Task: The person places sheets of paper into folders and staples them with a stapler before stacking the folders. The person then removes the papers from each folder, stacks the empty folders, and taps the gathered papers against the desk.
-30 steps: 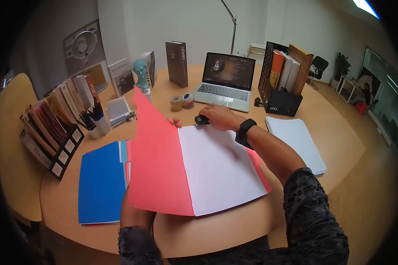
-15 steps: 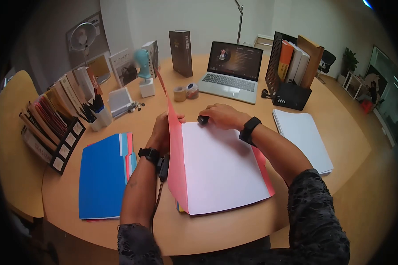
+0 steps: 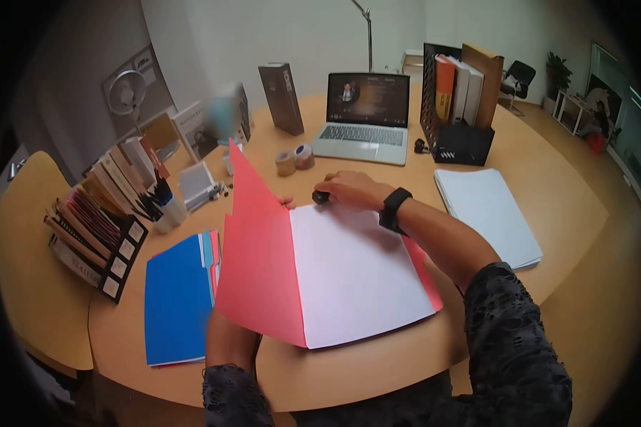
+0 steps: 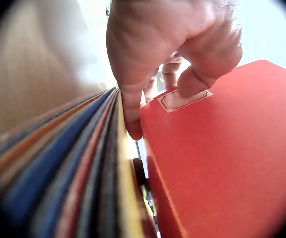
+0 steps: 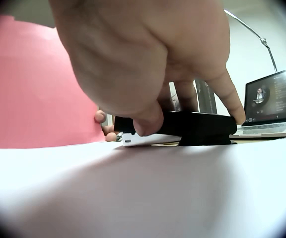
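A pink-red folder (image 3: 261, 267) stands half open, its cover tilted left. White sheets (image 3: 363, 277) lie on its right side. My left hand (image 4: 173, 44) grips the cover from behind, thumb on the red card beside a small label (image 4: 185, 100); most of that hand is hidden in the head view, only fingertips (image 3: 285, 203) showing at the spine's top. My right hand (image 3: 356, 191) holds a black and silver stapler (image 5: 197, 126) at the sheets' top edge, thumb at its left end and a finger at its right end. Layered coloured edges (image 4: 83, 168) fill the left wrist view's left side.
Left of the folder lies a stack of blue folders (image 3: 178, 299). White paper (image 3: 488, 217) is piled at the right. Tape rolls (image 3: 285, 163), a laptop (image 3: 363, 135), a black file holder (image 3: 466, 144), a pen cup (image 3: 169, 215) and a row of books (image 3: 107, 185) stand around.
The cover swung upright half a second ago, baring my left forearm and hand, then leaned left again and covers them now. My right hand stays on the stapler. The view has shifted slightly.
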